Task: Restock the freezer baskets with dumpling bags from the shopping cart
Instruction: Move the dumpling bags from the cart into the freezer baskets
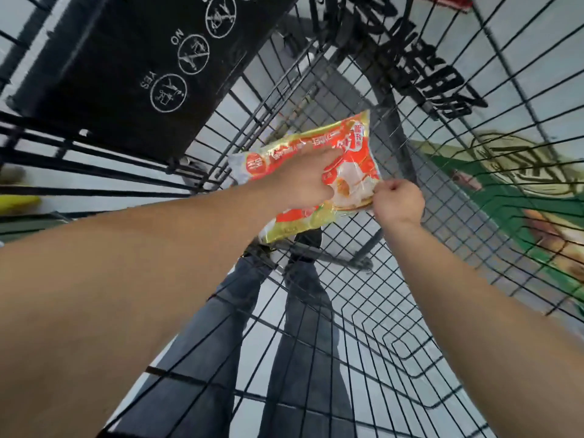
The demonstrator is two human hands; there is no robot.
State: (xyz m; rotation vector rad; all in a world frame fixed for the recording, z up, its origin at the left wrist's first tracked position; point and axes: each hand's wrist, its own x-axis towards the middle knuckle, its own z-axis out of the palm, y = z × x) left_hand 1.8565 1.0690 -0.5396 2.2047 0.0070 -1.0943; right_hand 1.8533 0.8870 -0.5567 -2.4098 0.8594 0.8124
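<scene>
A red and yellow dumpling bag [350,150] lies on the wire floor of the black shopping cart [363,311]. My left hand [305,181] rests flat on top of the bag with its fingers spread over it. My right hand [398,202] pinches the bag's right edge between closed fingers. Both forearms reach down into the cart from the lower corners of the view.
The cart's black child-seat flap [126,67] with white safety pictograms stands at the upper left. A green bag [505,184] lies beyond the cart's right wire wall. Through the mesh floor I see legs in dark jeans [221,343] and a grey floor.
</scene>
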